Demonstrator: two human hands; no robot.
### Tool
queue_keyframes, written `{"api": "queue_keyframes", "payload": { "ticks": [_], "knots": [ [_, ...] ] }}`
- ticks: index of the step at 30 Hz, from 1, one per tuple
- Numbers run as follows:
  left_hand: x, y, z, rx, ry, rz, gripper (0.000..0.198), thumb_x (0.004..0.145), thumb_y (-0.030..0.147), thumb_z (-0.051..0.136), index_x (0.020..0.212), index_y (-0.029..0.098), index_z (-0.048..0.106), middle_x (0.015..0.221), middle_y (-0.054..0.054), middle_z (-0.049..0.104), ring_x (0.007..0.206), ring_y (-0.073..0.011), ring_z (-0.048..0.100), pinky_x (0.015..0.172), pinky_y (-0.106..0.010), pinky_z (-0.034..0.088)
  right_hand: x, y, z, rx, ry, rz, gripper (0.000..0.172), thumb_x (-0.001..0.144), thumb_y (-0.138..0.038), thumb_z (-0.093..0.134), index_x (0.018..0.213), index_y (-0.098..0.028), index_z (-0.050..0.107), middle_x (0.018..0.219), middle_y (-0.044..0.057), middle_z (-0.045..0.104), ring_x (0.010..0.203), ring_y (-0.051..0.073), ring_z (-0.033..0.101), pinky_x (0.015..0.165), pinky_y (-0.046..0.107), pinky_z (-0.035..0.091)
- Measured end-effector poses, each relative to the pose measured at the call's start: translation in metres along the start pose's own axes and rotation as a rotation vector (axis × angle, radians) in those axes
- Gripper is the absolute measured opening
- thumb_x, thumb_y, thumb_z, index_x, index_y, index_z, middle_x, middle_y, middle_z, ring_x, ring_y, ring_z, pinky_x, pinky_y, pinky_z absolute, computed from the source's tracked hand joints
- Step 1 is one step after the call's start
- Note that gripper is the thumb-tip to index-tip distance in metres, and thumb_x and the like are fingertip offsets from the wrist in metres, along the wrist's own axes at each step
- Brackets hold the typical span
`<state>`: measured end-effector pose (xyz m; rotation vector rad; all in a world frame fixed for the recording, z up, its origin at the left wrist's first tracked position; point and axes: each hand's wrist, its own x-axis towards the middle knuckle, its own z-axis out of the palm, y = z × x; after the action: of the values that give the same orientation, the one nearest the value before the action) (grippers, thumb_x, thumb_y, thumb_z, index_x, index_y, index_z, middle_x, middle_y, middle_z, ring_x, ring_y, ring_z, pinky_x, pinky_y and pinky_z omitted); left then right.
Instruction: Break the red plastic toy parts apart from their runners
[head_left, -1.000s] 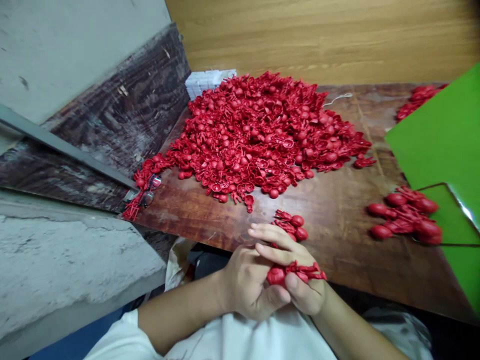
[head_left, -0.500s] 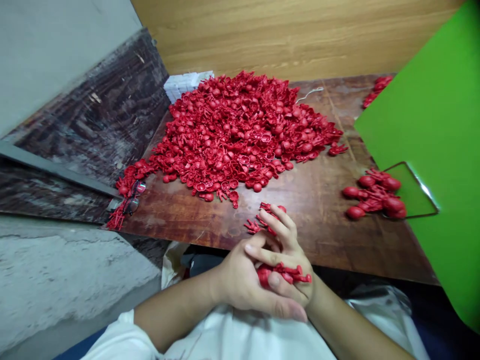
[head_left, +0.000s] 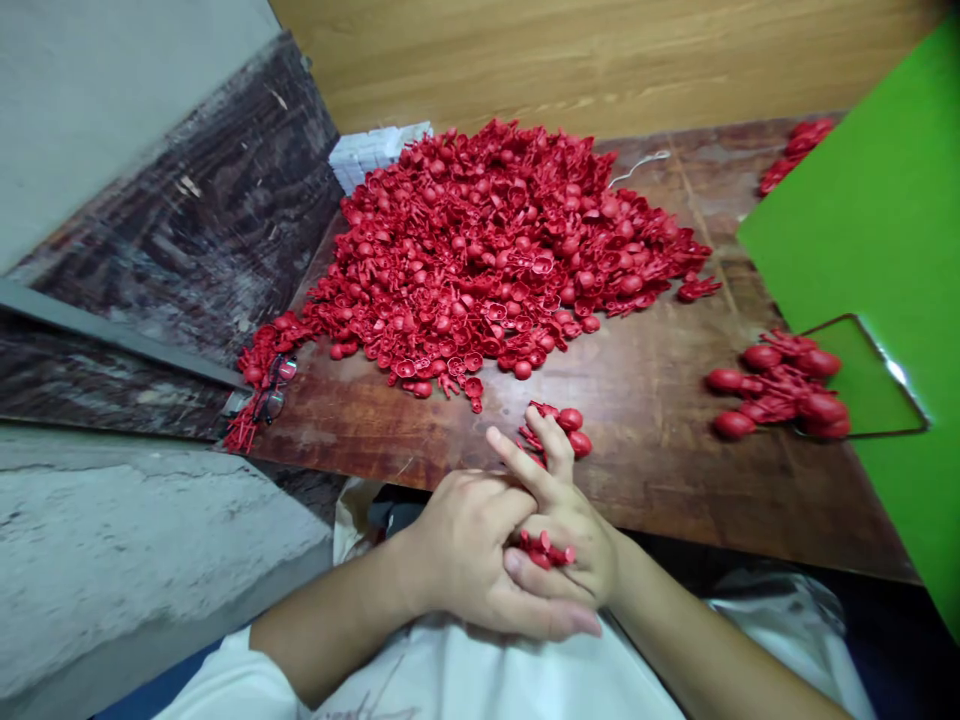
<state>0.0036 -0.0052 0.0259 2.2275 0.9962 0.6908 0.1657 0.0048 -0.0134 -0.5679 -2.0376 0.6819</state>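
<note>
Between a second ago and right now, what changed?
The left hand has slid farther right over the red figures in the right hand, covering a round end that showed earlier. Nothing was visibly let go. The large pile and green board stayed put; the camera view shifted.

ok so the red plastic figurine parts [head_left: 546, 552] are mostly buried in the clasped left hand [head_left: 466, 550] and right hand [head_left: 583, 532], skinny ends poking out sideways, nearer than the big red heap [head_left: 480, 260]. Small bunch of round-headed red figurines [head_left: 577, 432] lies just this side of the heap, partly covered by fingers.
</note>
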Motion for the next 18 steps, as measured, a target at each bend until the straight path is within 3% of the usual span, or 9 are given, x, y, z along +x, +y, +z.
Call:
{"api": "queue_keyframes", "payload": {
  "ticks": [5,8,11,18],
  "knots": [
    [0.001,0.003,0.017,-0.174,0.166,0.086,0.040,0.074,0.056,0.065,0.065,0.017,0.063,0.054,-0.001,0.060,0.055,-0.0155,0.063,0.064,-0.029,0.055,0.001,0.002,0.001,0.017,0.018,-0.054,0.014,0.080,-0.031,0.058,0.072,-0.022,0.064,0.158,-0.003,0.042,0.151,0.041,0.018,0.117,0.068,-0.008],
    [0.003,0.006,0.015,-0.269,0.148,0.072,0.034,0.073,0.052,0.068,0.068,0.019,0.063,0.059,-0.001,0.065,0.058,-0.0155,0.065,0.064,-0.029,0.057,0.001,0.003,0.000,-0.012,0.019,-0.098,0.007,0.077,-0.032,0.060,0.080,-0.027,0.064,0.152,-0.006,0.050,0.150,0.038,0.025,0.121,0.063,-0.006],
    [0.002,0.008,0.013,-0.292,0.146,0.054,0.033,0.073,0.053,0.069,0.068,0.021,0.063,0.062,0.000,0.067,0.059,-0.0159,0.065,0.063,-0.031,0.058,0.001,0.003,0.000,-0.033,0.043,-0.112,0.012,0.076,-0.032,0.061,0.087,-0.029,0.064,0.147,-0.005,0.055,0.148,0.039,0.032,0.122,0.065,-0.001],
    [-0.005,0.010,0.016,-0.281,0.151,0.010,0.031,0.071,0.049,0.069,0.067,0.019,0.064,0.063,-0.001,0.069,0.057,-0.0157,0.064,0.064,-0.031,0.058,0.002,0.001,0.002,-0.008,0.023,-0.136,0.003,0.076,-0.027,0.060,0.076,-0.024,0.061,0.147,-0.001,0.057,0.144,0.041,0.038,0.119,0.069,-0.002]
  ]
}}
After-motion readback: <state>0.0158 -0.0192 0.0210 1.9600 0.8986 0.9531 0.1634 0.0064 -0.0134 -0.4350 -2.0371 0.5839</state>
